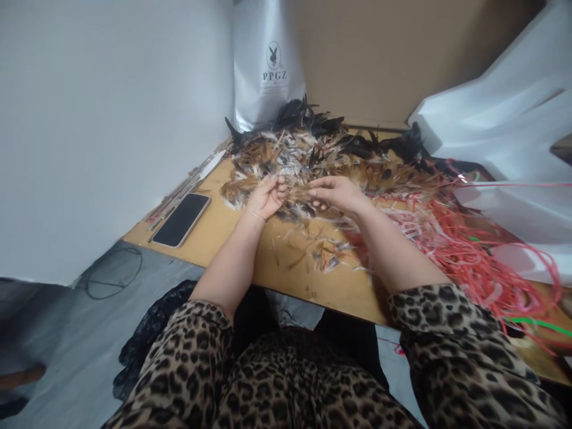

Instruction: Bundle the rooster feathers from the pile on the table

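Left hand (267, 196) and right hand (336, 192), fingers curled, both pinching one small brown feather bundle (298, 193) above the feather pile (313, 149) toward the tabletop's (250, 250) far edge.

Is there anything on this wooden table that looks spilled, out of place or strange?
Yes. Loose small feather scraps lie scattered on the wooden table, apart from the big brown, white and black feather pile. Tangled red plastic strips spread over the right side to the edge. The black smartphone lies near the left edge.
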Motion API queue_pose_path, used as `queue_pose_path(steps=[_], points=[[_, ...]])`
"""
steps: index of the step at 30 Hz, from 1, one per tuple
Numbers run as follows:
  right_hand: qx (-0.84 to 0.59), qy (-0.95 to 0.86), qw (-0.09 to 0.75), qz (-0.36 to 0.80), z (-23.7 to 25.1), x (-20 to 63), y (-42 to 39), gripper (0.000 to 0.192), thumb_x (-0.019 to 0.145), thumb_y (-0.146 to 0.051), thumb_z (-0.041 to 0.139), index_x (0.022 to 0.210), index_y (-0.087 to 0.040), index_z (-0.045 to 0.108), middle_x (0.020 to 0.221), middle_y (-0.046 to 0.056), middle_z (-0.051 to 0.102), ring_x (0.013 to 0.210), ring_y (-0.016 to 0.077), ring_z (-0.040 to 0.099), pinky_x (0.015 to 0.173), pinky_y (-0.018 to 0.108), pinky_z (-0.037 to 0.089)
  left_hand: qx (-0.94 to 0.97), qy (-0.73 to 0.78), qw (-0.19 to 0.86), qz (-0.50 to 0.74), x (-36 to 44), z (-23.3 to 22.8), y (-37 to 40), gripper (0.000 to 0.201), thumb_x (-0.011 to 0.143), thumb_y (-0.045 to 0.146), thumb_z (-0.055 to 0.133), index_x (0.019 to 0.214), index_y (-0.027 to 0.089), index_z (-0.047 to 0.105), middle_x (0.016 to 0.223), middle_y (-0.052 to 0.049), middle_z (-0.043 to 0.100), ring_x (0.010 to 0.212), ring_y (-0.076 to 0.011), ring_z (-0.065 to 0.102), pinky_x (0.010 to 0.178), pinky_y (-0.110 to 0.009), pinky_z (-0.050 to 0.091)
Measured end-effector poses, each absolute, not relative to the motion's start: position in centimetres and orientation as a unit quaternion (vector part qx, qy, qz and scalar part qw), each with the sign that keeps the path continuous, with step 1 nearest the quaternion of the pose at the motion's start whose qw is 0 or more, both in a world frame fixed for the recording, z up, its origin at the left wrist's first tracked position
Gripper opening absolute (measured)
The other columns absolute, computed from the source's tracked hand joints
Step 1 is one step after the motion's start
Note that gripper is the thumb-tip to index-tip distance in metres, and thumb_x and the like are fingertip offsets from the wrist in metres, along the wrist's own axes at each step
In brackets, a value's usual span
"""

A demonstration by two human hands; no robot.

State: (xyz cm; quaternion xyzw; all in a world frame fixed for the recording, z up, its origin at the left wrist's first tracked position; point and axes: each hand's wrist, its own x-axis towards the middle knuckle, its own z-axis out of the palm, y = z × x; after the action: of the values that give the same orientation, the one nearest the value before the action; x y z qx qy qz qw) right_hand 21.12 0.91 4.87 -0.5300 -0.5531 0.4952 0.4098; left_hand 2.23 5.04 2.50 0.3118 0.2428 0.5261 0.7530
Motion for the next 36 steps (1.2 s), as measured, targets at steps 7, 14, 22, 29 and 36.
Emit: queue_pose_path(steps=[7,14,22,29,36], points=[[-0.508,-0.621,0.345,0.487,4.4,22.3,0.2,0.032,0.059,-0.039,0.074,0.079,-0.014,0.070,0.072,0.003,0.069,0.060,0.0099,0.057,0.058,0.021,0.046,0.313,0.265,0.751,0.518,2.7,2.5,4.8,0.007,0.076,0.017,0.061,0.074,0.016,0.054,0.069,0.002,0.059,0.055,-0.0025,0.053,0.048,-0.012,0.041],[-0.522,-0.642,0.371,0.421,6.1,24.1,0.1,0.027,0.064,-0.038,0.070,0.076,-0.014,0.070,0.067,0.004,0.068,0.056,0.0100,0.055,0.054,0.022,0.043,0.322,0.226,0.777,0.492,2.8,1.8,5.1,0.006,0.077,0.013,0.058,0.074,0.015,0.053,0.068,0.003,0.059,0.054,-0.0033,0.054,0.049,-0.013,0.042],[-0.505,-0.792,0.116,0.322,7.6,22.8,-1.8,0.012,0.064,-0.024,0.061,0.068,-0.015,0.068,0.061,-0.001,0.063,0.055,0.0088,0.052,0.055,0.020,0.039,0.321,0.240,0.769,0.498,2.9,2.0,5.0,0.005,0.078,0.013,0.058,0.076,0.015,0.053,0.069,0.003,0.060,0.055,-0.0029,0.054,0.049,-0.012,0.041],[-0.522,-0.827,0.053,0.203,6.7,21.0,-2.0,0.015,0.067,-0.019,0.055,0.074,-0.018,0.068,0.067,-0.001,0.065,0.058,0.0102,0.053,0.056,0.021,0.036,0.328,0.221,0.769,0.502,2.7,1.9,5.1,0.006,0.078,0.013,0.058,0.075,0.015,0.052,0.070,0.003,0.060,0.055,-0.0027,0.055,0.050,-0.012,0.042],[-0.556,-0.826,0.070,0.060,4.8,18.1,-2.3,0.021,0.073,-0.028,0.053,0.087,-0.022,0.067,0.087,0.005,0.068,0.079,0.0190,0.060,0.067,0.027,0.039,0.341,0.242,0.760,0.498,3.0,1.8,5.1,0.009,0.077,0.014,0.059,0.074,0.014,0.051,0.070,0.003,0.061,0.054,-0.0028,0.055,0.049,-0.012,0.042]])
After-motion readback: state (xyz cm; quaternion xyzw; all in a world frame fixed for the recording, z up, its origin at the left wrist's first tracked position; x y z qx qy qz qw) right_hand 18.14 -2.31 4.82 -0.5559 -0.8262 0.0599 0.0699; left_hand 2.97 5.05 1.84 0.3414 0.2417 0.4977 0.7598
